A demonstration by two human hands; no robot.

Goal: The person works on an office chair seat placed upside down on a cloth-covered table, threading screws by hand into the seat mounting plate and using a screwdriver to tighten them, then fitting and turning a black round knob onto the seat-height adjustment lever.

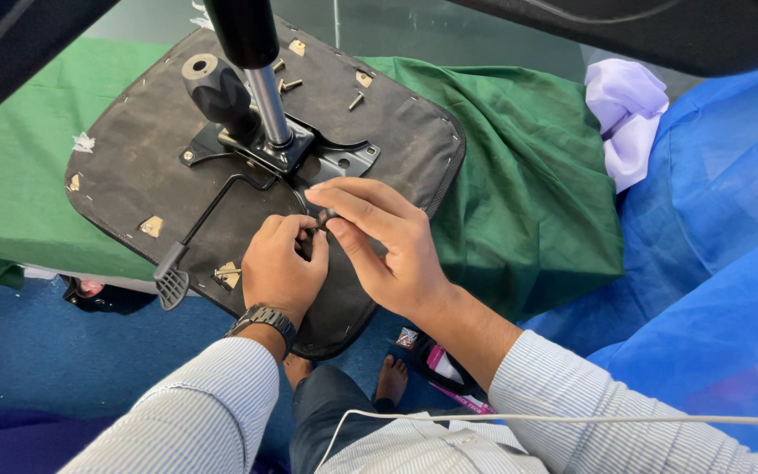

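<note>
Two hands' fingers pinched on one small dark part (325,215) above upturned seat (133,167), green cloth (519,175), blue floor (37,351).

an upturned chair seat (133,167) lies on a green cloth (519,175), its black underside facing up. the left hand (281,268), with a dark watch (262,319) on its wrist, is curled at the seat's 5 o'clock edge. the right hand (388,246) touches it, pinching a small dark part (326,214) between thumb and fingertips. the metal mounting plate (291,154) and gas cylinder (261,79) stand at 12 o'clock from the hands, loose screws (354,101) beyond.
</note>
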